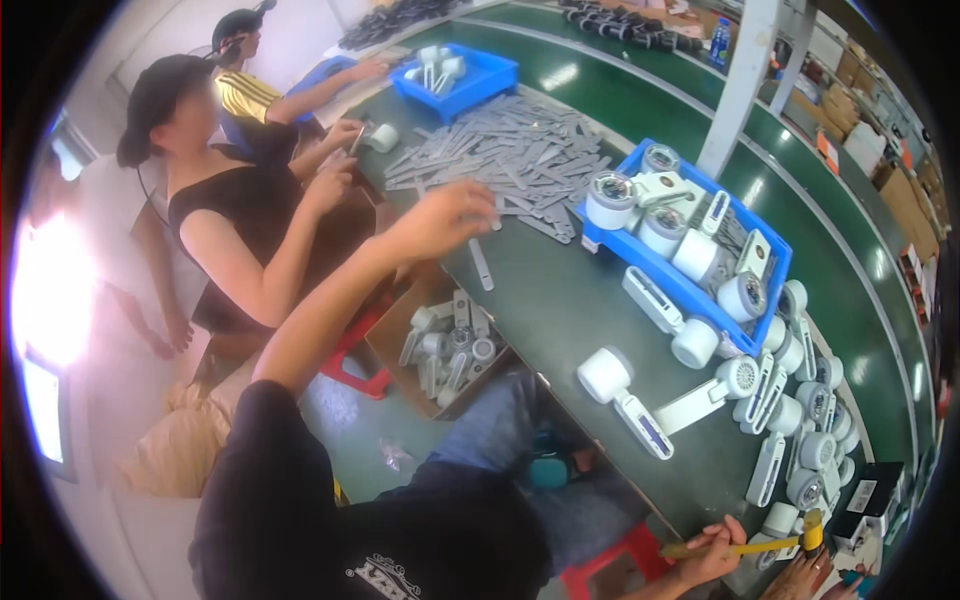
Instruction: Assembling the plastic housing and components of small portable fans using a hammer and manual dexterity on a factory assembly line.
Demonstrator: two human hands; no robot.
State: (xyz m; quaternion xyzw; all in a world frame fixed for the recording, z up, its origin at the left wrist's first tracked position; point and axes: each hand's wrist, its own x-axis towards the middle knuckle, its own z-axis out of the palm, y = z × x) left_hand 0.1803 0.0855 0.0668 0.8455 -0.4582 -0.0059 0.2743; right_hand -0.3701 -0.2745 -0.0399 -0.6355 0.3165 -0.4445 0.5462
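Note:
My left hand (455, 217) hovers over the near edge of a heap of flat grey strips (530, 150), fingers loosely bent and apart. A single grey strip (482, 265) lies on the table just beyond it. At the lower right, my right hand (712, 553) is closed around the handle of a yellow-headed hammer (813, 530). The hammer head sits beside a white handheld fan (780, 520). A co-worker's hand (800, 577) is right by it. In front of me lie loose white fans (605, 375), each with a round head and a slotted handle.
A blue bin (690, 285) of white fans stands on the dark table; more fans (815, 450) crowd beside it. Farther off is another blue bin (455, 85). A cardboard box (440, 350) of fans sits below the table edge. Two co-workers sit at left. A metal post (745, 90) rises behind.

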